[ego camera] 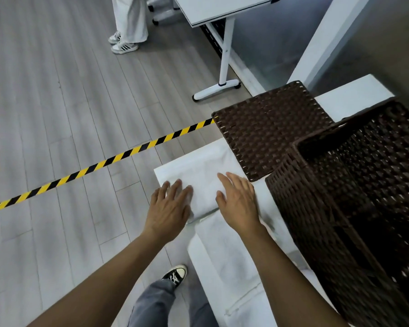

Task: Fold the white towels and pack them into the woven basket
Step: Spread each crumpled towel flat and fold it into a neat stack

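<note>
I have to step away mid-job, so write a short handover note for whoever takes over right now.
Left hand and right hand: both open, pressing flat on the folded white towel.
Another towel lies unfolded nearer you on the same white surface.
Woven basket stands to the right, lid off beside it; no towel seen inside.
Done: one towel folded.
Left: pack it, fold the other, pack that.

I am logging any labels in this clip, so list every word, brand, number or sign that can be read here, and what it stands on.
No readable text: none in this head view.
Black sneaker: a pale mark on its side, too blurred to read.
Striped floor tape: yellow and black hazard stripes only, no words.
Folded white towel, woven basket and flat woven lid: no label or tag shows.
</note>
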Tool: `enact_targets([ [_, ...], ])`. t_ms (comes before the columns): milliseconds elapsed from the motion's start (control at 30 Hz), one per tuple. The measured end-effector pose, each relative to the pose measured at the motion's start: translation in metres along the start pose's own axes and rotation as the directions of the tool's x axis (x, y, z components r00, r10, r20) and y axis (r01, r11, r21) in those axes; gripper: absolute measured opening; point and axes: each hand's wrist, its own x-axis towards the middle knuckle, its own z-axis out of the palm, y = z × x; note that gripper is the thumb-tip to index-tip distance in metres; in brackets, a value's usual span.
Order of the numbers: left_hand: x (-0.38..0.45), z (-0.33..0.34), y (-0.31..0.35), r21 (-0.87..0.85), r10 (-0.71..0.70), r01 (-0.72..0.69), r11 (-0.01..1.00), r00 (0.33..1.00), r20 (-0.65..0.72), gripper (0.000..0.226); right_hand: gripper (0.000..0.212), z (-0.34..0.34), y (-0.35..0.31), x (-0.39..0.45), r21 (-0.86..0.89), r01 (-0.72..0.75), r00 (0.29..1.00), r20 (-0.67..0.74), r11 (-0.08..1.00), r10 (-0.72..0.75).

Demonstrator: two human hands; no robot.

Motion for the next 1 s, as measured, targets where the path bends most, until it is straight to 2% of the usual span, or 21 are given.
enact_targets([
  [133, 0.001, -0.02, -0.002, -0.06, 0.052, -0.055, 0.997, 0.998, -0.047, 0.046, 0.051, -0.017, -0.017, -0.009, 0.027, -0.031, 0.999, -0.02, 0.999, 0.032],
  [267, 0.0, -0.057, 0.007, -0.088, 0.164, -0.175, 0.981, 0.979, -0.12, 0.042, 0.05, -0.04, -0.037, -0.023, 0.057, -0.131, 0.985, -0.106, 0.99, 0.137],
  [500, -0.013, -0.11, 0.017, -0.107, 0.371, -0.413, 0.904, 0.885, -0.281, 0.037, 0.044, -0.083, -0.075, -0.059, 0.088, -0.237, 0.921, -0.296, 0.967, 0.253],
  [700, -0.028, -0.128, 0.043, -0.115, 0.555, -0.624, 0.773, 0.752, -0.356, 0.032, 0.045, -0.119, -0.088, -0.114, 0.093, -0.385, 0.804, -0.455, 0.918, 0.383],
  [1000, -0.073, -0.129, 0.126, -0.106, 0.764, -0.84, 0.532, 0.53, -0.367, 0.033, 0.047, -0.149, -0.071, -0.236, 0.185, -0.607, 0.557, -0.594, 0.773, 0.58],
])
